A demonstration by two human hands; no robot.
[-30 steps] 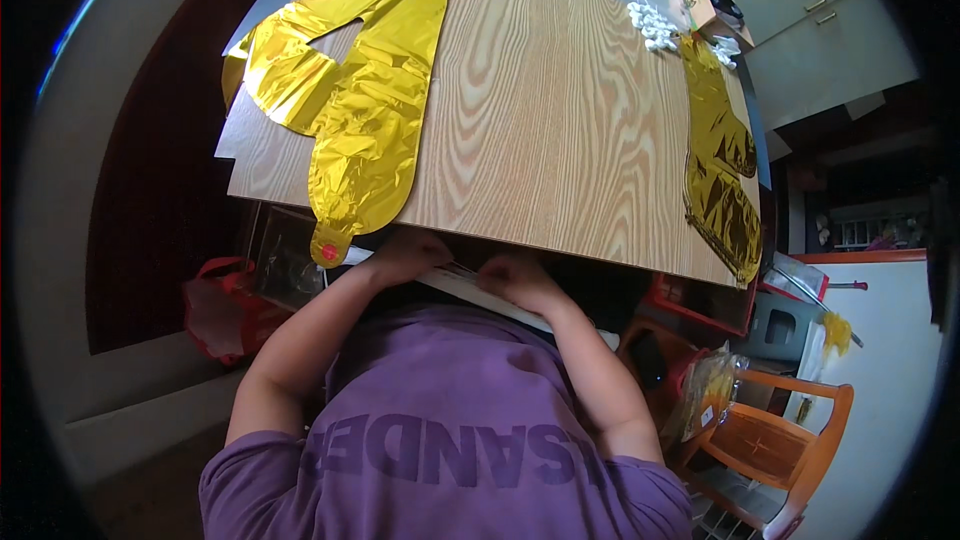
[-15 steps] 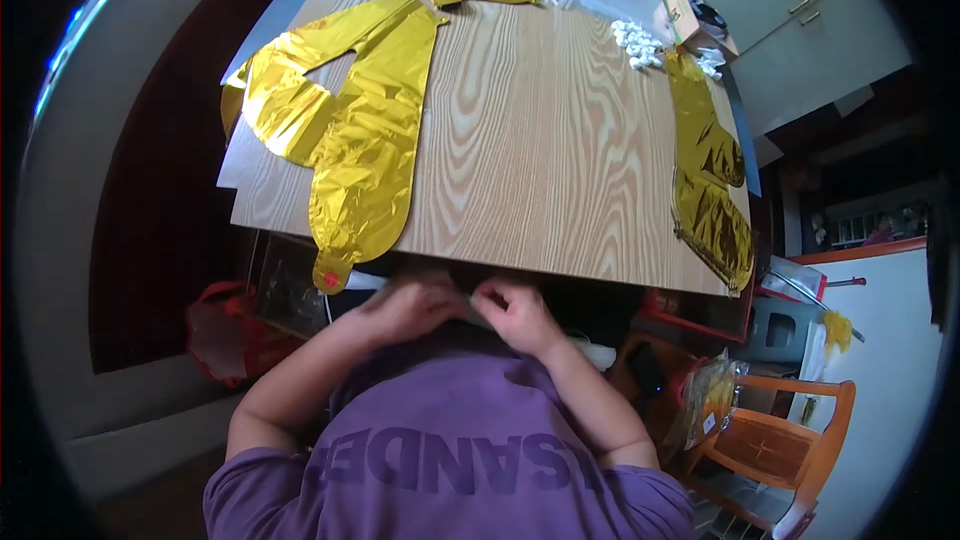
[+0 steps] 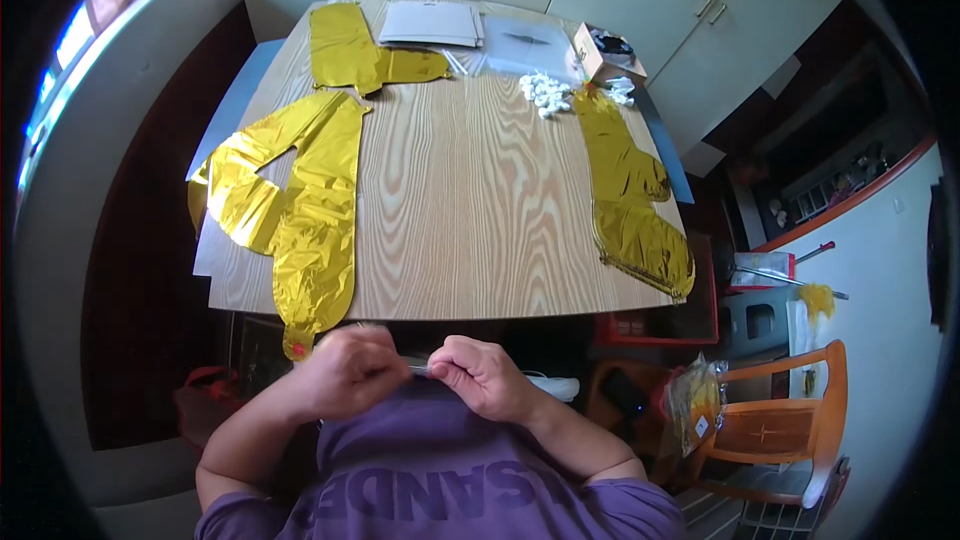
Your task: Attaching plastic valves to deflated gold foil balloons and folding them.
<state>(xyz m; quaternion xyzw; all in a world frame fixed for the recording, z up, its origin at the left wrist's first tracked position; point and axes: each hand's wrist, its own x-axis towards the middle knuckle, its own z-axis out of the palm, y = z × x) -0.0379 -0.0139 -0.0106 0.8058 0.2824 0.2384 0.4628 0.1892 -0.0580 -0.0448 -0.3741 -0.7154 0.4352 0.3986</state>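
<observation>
**Both hands pinched a thin straw-like piece below the table edge**

Nearest the camera, the left hand and the right hand met in front of the purple shirt, just below the near edge of the wooden table. Each hand had its fingers pressed together on an end of a small, thin, pale piece, likely held close to the chest so the fingers could work it with care. What that piece was could not be made out; only a short stretch showed between the fingertips, and the fingers hid the rest.

Just beyond the left hand, the neck of a flat gold foil balloon hung over the table's near edge, its red-marked tip within easy reach. A second gold balloon lay along the table's right side, and a third at its far left.

At the table's far end sat a flat white packet, a clear plastic sleeve, a heap of small white bits and an open cardboard box, whose contents were too small to tell. An orange wooden chair stood right of the table, partly cut off.
</observation>
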